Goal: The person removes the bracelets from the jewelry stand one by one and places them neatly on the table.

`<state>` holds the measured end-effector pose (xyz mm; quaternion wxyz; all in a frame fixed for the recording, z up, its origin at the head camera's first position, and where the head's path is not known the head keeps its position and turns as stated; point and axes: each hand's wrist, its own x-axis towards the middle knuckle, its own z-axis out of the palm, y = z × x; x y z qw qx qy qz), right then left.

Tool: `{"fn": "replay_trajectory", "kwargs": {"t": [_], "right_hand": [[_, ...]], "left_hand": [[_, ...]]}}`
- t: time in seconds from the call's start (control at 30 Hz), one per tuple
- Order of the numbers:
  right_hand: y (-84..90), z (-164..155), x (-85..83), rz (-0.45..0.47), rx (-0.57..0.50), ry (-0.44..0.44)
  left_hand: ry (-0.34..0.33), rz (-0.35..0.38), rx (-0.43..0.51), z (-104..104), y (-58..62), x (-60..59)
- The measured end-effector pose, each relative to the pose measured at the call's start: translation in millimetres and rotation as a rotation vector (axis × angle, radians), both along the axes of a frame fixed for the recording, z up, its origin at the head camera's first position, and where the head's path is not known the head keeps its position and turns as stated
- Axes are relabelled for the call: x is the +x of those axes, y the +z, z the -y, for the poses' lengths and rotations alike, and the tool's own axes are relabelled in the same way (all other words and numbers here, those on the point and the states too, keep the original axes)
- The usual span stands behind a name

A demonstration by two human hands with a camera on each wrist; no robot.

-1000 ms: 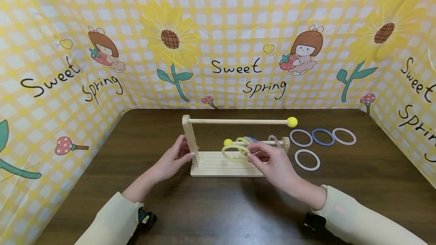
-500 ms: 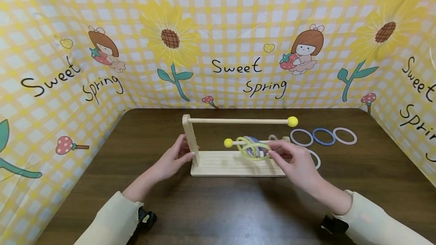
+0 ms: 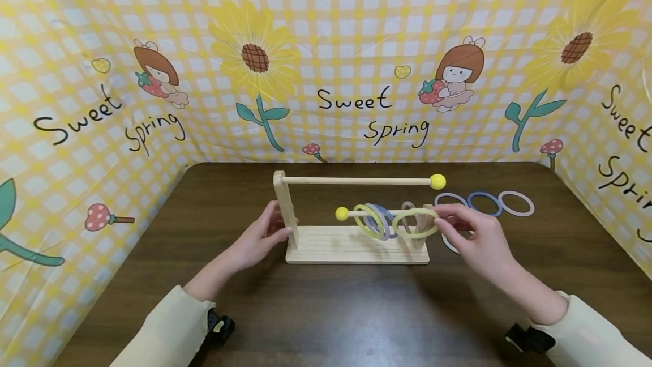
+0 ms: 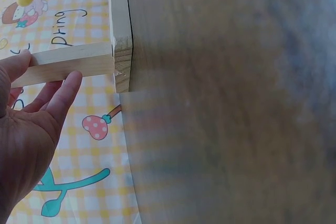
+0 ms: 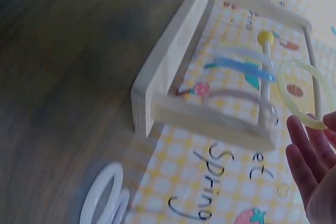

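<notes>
A wooden rack [image 3: 356,249] stands mid-table with a long top rod and a shorter lower rod. On the lower rod hang a yellow-green ring [image 3: 368,221], a blue ring [image 3: 383,221] and a pink ring [image 3: 409,210]. My right hand [image 3: 444,221] pinches another yellow-green ring [image 3: 415,223] in the air by the rack's right post; the right wrist view shows that ring [image 5: 303,95] at my fingertips [image 5: 310,156]. My left hand [image 3: 281,226] rests with straight fingers against the left post [image 3: 283,203], and the left wrist view shows the fingers [image 4: 65,90] by the post [image 4: 68,62].
Lavender [image 3: 444,197], blue [image 3: 484,204] and pink [image 3: 516,203] rings lie flat on the dark table right of the rack. A white ring [image 5: 102,195] lies partly under my right hand. A yellow checked cloth backdrop [image 3: 326,72] walls in three sides.
My right hand has carried the yellow-green ring from the lower rod's left end rightward, past the hanging rings, to the rack's right post. The left hand has stayed on the left post.
</notes>
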<state>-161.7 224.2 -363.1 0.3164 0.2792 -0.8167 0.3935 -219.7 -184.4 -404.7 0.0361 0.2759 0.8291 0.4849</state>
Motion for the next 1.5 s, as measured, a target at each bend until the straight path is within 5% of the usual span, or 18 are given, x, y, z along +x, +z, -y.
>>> {"fn": "replay_trajectory", "kwargs": {"t": [0.73,1.2,1.5], "right_hand": [[12.5,-71,-6.6,-0.069,0.086,-0.078],[9.2,-106,-10.3,0.018,0.088,-0.199],[1.5,-128,-16.5,0.075,0.180,-0.267]], "left_hand": [[-0.001,0.000,-0.023,-1,1.0,-0.6],[0.010,0.012,-0.021,-1,1.8,-0.3],[0.003,0.014,-0.012,0,0.8,-0.9]]}}
